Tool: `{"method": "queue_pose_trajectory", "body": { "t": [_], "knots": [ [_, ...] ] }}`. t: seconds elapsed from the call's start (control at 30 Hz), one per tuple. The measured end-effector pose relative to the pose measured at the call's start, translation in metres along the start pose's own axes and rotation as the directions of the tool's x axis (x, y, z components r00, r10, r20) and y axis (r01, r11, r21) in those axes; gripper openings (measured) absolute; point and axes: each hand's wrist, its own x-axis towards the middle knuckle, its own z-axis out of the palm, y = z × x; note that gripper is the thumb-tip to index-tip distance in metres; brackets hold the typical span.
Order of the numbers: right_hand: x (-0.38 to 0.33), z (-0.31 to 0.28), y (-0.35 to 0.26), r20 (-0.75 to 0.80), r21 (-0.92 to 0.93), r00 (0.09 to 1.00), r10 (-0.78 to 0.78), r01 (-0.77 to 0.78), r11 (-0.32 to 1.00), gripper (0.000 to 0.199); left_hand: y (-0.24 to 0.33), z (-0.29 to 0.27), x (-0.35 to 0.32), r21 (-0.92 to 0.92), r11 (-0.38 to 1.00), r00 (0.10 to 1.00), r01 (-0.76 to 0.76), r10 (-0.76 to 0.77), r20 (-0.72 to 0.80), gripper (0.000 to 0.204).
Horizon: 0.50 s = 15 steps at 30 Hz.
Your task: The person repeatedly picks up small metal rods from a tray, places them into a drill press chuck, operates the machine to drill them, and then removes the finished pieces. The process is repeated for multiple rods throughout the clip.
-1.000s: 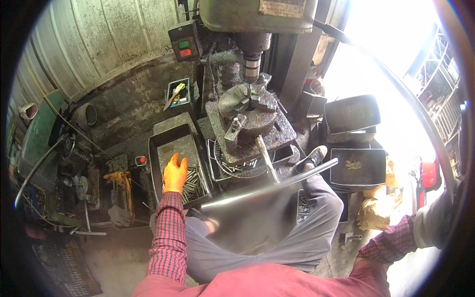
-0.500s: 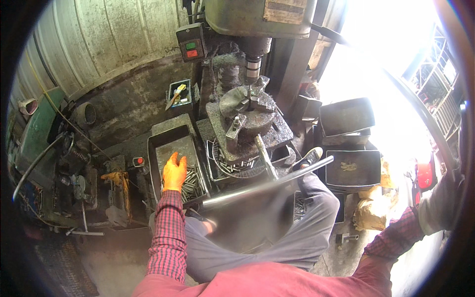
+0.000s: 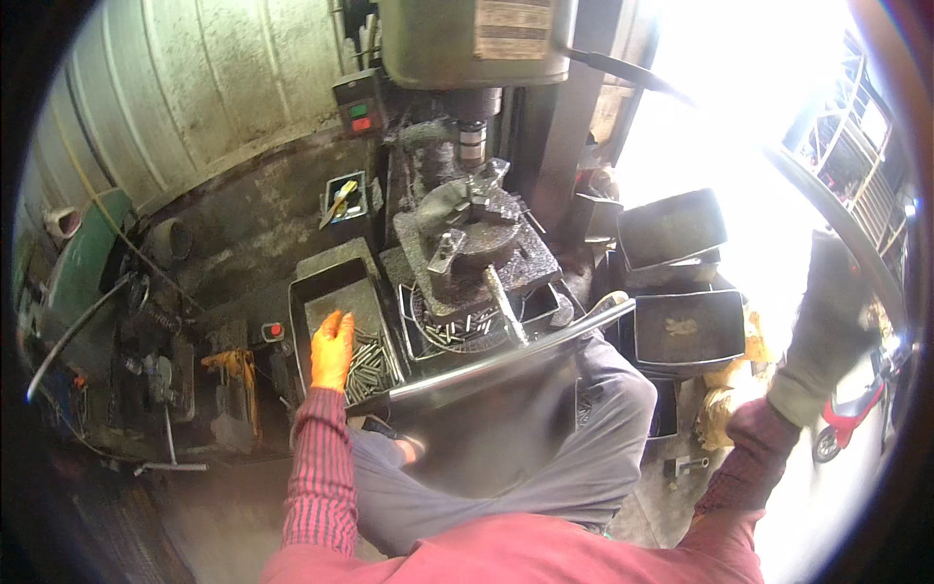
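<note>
My left hand, in an orange glove, is over the left side of a dark metal tray. Its fingers are drawn together; whatever they may hold is hidden. Short metal pins lie heaped in the tray beside the glove. Far to the right, my right hand is raised in a grey glove, next to a long curved bar. Motion blur hides its fingers, and I cannot tell whether they touch the bar. A drill press stands ahead, its chuck above a round clamping fixture.
A shiny metal bar crosses in front of my knees. More pins lie in a tray beneath the fixture. Dark bins are stacked at the right. A switch box hangs by the wall, above a small box holding a brush.
My right hand has swung upward and slightly left beside the curved bar. My left hand has shifted slightly left, and its fingers have drawn together. The whole view has also shifted.
</note>
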Motion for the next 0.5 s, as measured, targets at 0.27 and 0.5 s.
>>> {"method": "queue_pose_trajectory", "body": {
  "t": [0.27,0.5],
  "knots": [
    [-0.046,-0.025,0.23,-0.513,-0.529,0.818,0.262,-0.541,0.653,0.034,0.129,0.012,-0.07,0.031,0.748,0.554,-0.663,0.462,0.692,0.092],
    [-0.069,0.027,0.292,-0.2,0.776,0.644,0.739,-0.356,0.521,0.055,0.12,0.058,-0.083,0.052,0.433,0.285,-0.9,0.494,0.821,0.06]
  ]
}}
